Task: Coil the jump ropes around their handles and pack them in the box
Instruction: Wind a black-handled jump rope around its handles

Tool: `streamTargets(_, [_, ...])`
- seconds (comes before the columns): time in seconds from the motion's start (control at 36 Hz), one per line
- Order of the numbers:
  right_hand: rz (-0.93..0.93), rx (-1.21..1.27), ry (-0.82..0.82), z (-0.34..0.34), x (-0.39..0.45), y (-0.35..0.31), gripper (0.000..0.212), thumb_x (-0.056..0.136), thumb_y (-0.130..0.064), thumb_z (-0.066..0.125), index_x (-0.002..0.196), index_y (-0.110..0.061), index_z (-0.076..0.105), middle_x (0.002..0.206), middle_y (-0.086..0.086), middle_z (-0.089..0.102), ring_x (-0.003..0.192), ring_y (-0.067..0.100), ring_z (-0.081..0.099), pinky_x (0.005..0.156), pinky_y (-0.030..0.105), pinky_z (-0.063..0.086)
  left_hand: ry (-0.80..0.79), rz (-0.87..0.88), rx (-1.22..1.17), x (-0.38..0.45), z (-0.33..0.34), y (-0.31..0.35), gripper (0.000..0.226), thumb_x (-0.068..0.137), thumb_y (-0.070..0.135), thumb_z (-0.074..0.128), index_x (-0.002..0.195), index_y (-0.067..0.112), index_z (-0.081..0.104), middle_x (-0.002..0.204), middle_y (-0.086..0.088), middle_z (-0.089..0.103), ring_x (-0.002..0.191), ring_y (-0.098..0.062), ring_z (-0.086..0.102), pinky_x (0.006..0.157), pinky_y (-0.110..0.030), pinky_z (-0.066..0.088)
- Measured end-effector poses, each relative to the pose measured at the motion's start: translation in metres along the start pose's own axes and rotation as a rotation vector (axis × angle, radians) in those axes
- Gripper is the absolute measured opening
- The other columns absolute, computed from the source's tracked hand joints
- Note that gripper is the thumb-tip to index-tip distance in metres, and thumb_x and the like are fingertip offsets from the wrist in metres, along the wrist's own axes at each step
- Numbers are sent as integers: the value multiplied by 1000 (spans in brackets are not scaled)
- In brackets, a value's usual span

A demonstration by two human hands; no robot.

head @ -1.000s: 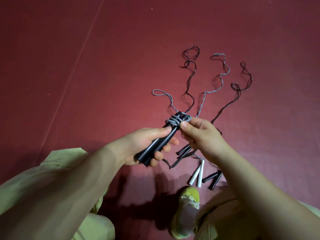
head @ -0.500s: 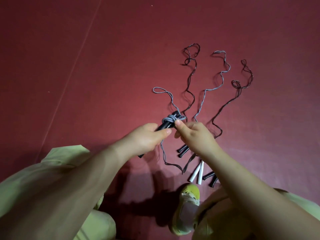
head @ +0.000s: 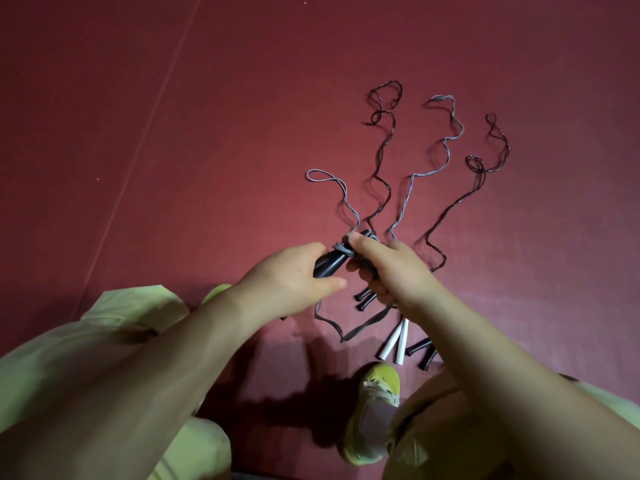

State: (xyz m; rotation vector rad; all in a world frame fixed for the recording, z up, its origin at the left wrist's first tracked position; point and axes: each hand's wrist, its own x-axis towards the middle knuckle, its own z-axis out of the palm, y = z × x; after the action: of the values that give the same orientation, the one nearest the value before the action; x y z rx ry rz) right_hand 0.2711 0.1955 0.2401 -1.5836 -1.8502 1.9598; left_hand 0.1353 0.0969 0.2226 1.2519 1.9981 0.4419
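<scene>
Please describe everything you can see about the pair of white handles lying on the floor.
The white handles are two slim, smooth sticks, plastic by their look, lying flat on the red floor. Their upper ends meet near the right hand, whose wrist hides them; their lower ends spread slightly, towards the yellow shoe. A grey rope seems to run from them, though the join is hidden. Black handles lie just to their right. Neither hand touches them.
</scene>
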Motion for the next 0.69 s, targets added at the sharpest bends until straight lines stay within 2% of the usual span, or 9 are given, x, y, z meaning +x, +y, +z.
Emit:
streamTargets(0.06, [-28,3,4,1,0,2,40,91,-43,55,68,-11,62,57,2,35,41,12,23,39,20,19,-113,-40,-168,2,-1,0,38,75,45,72,76,19,45,68,5,50,61,-16,48,56,-32,34])
streamTargets(0.17, [-119,75,-21,1,-1,1,38,95,-28,49,60,-18,38,52,-1,28,44,13,17,42,21,15,-409,-116,-789,-6,-7,8,26,73,26,74,87,12,58,73,-6,68,65,-22,63,63,-32,49])
streamTargets(0.19, [-135,119,-29,0,-2,0,36,94,-26,49,61,-17,36,50,-3,27,44,12,17,43,22,13,-478,-142,-915,-9,-10,10,28,71,28,74,87,9,60,71,-8,69,62,-22,64,62,-31,52])
streamTargets(0.28, [-175,280,-33,-3,1,-1,22,76,-29,49,63,-15,38,49,-4,32,44,12,22,46,27,13,-715,-256,-1194,-13,-14,14,48,71,54,56,85,10,67,69,-7,64,58,-21,63,61,-32,53])
streamTargets(0.33, [-181,332,-34,-4,4,1,17,70,-32,46,65,-15,42,51,-3,37,46,13,26,47,27,17,-774,-270,-1277,-13,-14,15,55,73,61,46,84,12,67,66,-4,58,52,-18,57,54,-29,51])
streamTargets(0.47, [-160,236,-45,-4,9,4,26,77,-41,47,60,-21,50,53,-3,42,49,14,33,48,28,25,-683,-264,-1249,-12,-12,17,58,73,66,39,88,13,57,59,2,44,42,-10,39,44,-20,34])
streamTargets(0.53, [-145,192,-65,-2,8,5,37,90,-44,47,61,-21,50,54,-1,39,49,14,32,48,26,26,-585,-287,-1156,-11,-8,15,58,75,66,40,88,12,56,58,2,45,41,-11,38,43,-19,34])
streamTargets(0.58, [-122,150,-89,0,5,6,42,103,-39,37,69,-16,44,53,-3,36,46,10,27,43,22,23,-462,-287,-1012,-9,-2,12,55,85,63,40,88,11,57,57,2,47,41,-12,39,42,-20,35])
streamTargets(0.69, [-98,94,-124,2,3,9,39,105,-37,29,73,-16,37,55,-7,33,42,6,22,42,19,21,-316,-246,-792,-7,5,9,47,95,56,38,84,14,55,55,4,48,40,-12,39,42,-21,33])
